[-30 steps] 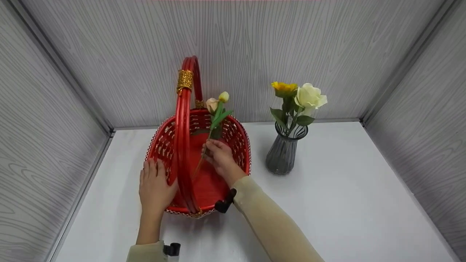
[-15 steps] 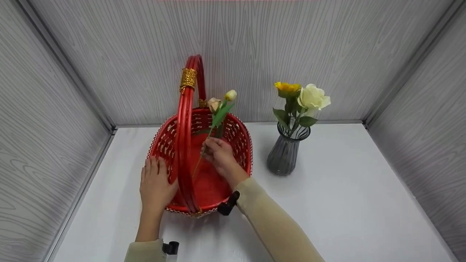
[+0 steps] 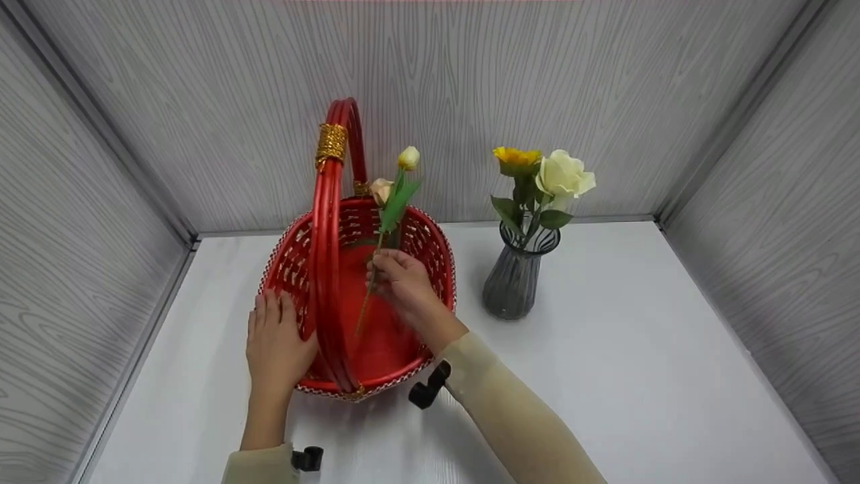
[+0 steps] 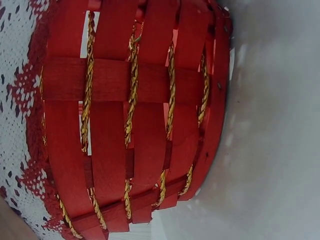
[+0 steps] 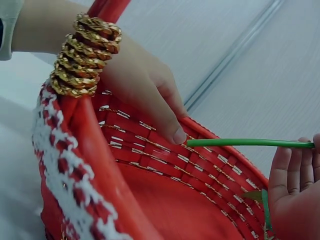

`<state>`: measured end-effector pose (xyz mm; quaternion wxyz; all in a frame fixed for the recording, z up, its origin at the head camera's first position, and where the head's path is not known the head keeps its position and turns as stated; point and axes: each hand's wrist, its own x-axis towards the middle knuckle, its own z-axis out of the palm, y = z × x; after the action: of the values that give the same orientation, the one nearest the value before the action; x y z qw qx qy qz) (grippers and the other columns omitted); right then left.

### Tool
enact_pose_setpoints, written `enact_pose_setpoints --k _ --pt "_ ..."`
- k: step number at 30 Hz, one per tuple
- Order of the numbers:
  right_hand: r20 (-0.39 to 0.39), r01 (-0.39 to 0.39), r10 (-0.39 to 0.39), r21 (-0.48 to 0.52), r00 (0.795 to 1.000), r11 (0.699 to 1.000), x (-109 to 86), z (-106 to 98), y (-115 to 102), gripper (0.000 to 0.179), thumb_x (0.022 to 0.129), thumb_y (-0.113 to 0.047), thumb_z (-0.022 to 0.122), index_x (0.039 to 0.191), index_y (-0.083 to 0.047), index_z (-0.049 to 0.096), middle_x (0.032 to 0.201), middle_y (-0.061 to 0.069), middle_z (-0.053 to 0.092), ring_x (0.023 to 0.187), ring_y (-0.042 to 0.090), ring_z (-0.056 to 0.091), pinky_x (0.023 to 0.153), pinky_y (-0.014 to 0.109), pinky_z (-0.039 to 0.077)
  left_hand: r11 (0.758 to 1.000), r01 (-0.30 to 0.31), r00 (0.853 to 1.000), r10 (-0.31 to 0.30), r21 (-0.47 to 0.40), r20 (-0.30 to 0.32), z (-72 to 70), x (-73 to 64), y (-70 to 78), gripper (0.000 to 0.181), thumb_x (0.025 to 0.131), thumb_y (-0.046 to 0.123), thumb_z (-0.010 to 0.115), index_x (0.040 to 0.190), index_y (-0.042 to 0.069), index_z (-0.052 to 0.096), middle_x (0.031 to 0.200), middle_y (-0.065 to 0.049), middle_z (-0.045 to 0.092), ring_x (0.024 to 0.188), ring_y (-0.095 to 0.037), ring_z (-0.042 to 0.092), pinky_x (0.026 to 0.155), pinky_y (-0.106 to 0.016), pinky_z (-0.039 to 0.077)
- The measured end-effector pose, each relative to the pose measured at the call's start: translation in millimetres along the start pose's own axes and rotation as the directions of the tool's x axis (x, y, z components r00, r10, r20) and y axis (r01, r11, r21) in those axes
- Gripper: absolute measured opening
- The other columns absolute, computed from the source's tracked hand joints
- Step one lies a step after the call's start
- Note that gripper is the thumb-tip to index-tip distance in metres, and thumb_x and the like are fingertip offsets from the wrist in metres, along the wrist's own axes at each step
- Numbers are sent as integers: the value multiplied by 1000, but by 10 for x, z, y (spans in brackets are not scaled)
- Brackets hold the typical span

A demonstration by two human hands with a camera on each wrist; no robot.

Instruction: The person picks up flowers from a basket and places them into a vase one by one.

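Observation:
A red woven basket (image 3: 306, 255) with a tall arched handle stands on the white table. My left hand (image 3: 277, 346) holds its left rim, the thumb inside and the fingers along the edge. Over the basket's inside, my right hand (image 3: 406, 282) pinches the green stem of a pale yellow tulip (image 3: 408, 158), which leans slightly right. In the right wrist view the stem's cut end (image 5: 192, 143) appears beside my left thumb. A peach rose (image 3: 381, 191) stands behind the tulip at the basket's back; its lower stem is partly hidden by my right hand.
Right of the basket stands a grey ribbed glass vase (image 3: 512, 286) with a yellow flower (image 3: 517, 160) and a cream rose (image 3: 566, 175). Grey wood-patterned panels (image 3: 430, 81) enclose the table at the back and sides.
The tulip has risen a little relative to the rose and basket and stands more upright. My left hand stays on the rim; the whole view has shifted slightly.

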<state>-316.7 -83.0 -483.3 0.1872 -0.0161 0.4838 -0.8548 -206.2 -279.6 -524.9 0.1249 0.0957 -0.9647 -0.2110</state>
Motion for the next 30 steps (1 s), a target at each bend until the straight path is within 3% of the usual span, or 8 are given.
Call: enact_pose_setpoints --k 10,16,30 --pt "3 30 -30 -27 1000 999 -165 -109 -222 12 98 -8 58 107 0 59 87 8 66 77 19 64 70 31 58 1000 -6 1000 6 2 19 5 23 1 81 91 34 61 151 -10 29 160 -34 17 151 -47 9 122 -59 6" --pt "12 43 -42 -50 999 998 -276 -181 -350 5 97 -7 56 101 -6 59 85 6 66 76 18 64 69 31 58 1000 8 1000 -8 -2 25 -13 12 -1 82 90 33 61 152 -9 28 160 -33 16 151 -47 8 122 -59 6" --pt "93 185 -173 -144 980 972 -562 -448 -666 3 96 -6 54 98 -7 57 87 9 64 75 17 60 64 28 55 1000 -4 1000 4 -6 14 -5 11 -12 81 92 35 60 152 -9 28 160 -33 17 151 -48 9 122 -60 6"
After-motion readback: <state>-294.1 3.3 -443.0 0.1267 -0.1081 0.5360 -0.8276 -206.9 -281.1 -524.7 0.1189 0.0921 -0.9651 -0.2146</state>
